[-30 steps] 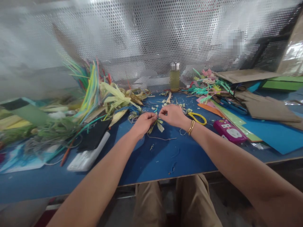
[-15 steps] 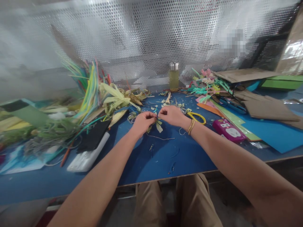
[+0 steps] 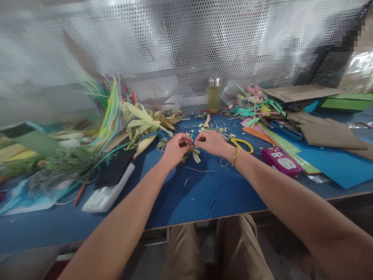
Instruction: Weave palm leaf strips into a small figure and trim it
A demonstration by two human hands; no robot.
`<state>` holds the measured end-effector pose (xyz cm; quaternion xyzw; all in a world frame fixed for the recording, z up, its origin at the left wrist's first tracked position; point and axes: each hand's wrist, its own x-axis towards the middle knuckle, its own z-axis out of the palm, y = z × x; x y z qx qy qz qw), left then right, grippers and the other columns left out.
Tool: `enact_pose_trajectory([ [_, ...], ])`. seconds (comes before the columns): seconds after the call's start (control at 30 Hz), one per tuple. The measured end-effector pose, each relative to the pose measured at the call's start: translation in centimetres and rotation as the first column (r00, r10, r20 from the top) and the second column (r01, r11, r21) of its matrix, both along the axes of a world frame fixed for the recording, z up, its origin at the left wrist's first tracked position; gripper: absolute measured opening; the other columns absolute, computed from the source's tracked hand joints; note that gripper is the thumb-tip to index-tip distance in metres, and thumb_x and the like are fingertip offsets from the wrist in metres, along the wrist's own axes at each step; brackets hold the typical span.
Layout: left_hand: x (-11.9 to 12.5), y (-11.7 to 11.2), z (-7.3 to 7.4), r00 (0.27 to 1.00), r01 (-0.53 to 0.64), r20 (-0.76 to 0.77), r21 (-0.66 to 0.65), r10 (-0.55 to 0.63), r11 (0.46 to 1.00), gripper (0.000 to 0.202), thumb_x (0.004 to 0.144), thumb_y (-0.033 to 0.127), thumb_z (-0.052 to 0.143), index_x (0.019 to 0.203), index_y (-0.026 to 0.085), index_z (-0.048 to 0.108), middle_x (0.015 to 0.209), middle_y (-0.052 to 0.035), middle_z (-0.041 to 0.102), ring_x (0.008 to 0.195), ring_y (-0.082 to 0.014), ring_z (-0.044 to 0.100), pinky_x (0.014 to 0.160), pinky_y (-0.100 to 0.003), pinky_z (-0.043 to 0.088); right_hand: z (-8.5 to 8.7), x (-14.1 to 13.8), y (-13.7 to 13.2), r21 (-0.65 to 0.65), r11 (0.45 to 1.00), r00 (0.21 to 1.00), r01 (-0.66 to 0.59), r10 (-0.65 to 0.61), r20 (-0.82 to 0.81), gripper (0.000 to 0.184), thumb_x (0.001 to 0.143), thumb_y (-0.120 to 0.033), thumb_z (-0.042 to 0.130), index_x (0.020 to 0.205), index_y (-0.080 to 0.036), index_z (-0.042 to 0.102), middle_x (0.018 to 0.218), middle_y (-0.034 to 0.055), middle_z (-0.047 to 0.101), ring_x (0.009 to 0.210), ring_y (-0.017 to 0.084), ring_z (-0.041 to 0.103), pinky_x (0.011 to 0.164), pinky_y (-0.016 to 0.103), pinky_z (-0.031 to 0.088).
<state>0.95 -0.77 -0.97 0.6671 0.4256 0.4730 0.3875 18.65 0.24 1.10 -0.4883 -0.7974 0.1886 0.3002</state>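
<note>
My left hand (image 3: 177,147) and my right hand (image 3: 211,142) meet just above the middle of the blue table, fingertips nearly touching. Between them is a small piece of pale green corn husk (image 3: 196,156), its strips hanging below the fingers, with a bit of blue (image 3: 192,134) above. The left thumb and fingers pinch at this piece. My right thumb and forefinger are pressed together against its upper part; what exactly they grip is too small to make out. A thin string (image 3: 198,170) lies below the hands. Yellow-handled scissors (image 3: 243,145) lie right of my right hand.
Corn husks (image 3: 142,120) and coloured paper strips (image 3: 113,105) are heaped at the left. A glass bottle (image 3: 213,97) stands at the back by the perforated metal screen. A purple power socket (image 3: 281,160), paper sheets and cardboard (image 3: 329,130) lie right. A black phone-like slab (image 3: 115,169) lies left.
The left forefinger has lifted and arched slightly away from the thumb tip. The right hand has barely moved, and the husk piece stays between the hands.
</note>
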Motion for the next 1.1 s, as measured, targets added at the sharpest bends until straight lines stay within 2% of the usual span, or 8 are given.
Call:
enact_pose_trajectory([
  [0.3,0.09,-0.25,0.47,0.998,0.03,-0.052,0.013,-0.029,0.999,0.017,0.07,0.022,0.067,0.086,0.019,0.06,0.08,-0.0012,0.063,0.072,-0.0122,0.056,0.069,-0.026,0.043,0.07,0.03,0.01,-0.033,0.999,0.999,-0.004,0.003,-0.037,0.02,0.076,-0.032,0.053,0.067,-0.017,0.062,0.07,0.0016,0.064,0.067,0.012,0.053,0.062,0.025,0.034],
  [0.5,0.02,-0.32,0.35,0.995,0.003,-0.098,0.016,-0.002,1.0,0.011,0.072,0.025,0.067,0.08,0.019,0.064,0.066,0.0014,0.056,0.061,-0.0108,0.049,0.06,-0.024,0.039,0.09,0.07,-0.03,-0.047,0.999,0.999,-0.008,0.006,-0.041,0.019,0.074,-0.03,0.052,0.063,-0.017,0.061,0.066,0.0013,0.061,0.066,0.012,0.052,0.061,0.024,0.034],
  [0.87,0.01,-0.44,0.42,0.999,-0.034,-0.043,-0.065,0.031,0.997,0.017,0.069,0.029,0.07,0.081,0.017,0.066,0.072,-0.0019,0.061,0.065,-0.0122,0.051,0.063,-0.026,0.041,0.21,-0.04,-0.09,-0.071,0.997,0.999,0.007,-0.01,-0.043,0.018,0.075,-0.03,0.054,0.069,-0.017,0.065,0.072,0.0023,0.066,0.069,0.013,0.055,0.064,0.025,0.037],
  [1.1,0.15,-0.31,0.16,0.999,-0.04,0.006,-0.139,0.041,0.99,0.02,0.07,0.035,0.07,0.079,0.017,0.064,0.066,-0.0004,0.057,0.059,-0.0108,0.045,0.057,-0.025,0.036,0.01,0.08,0.11,-0.05,0.999,0.999,-0.014,0.012,-0.043,0.02,0.079,-0.033,0.056,0.074,-0.017,0.067,0.073,0.0016,0.066,0.068,0.012,0.054,0.063,0.025,0.035],
])
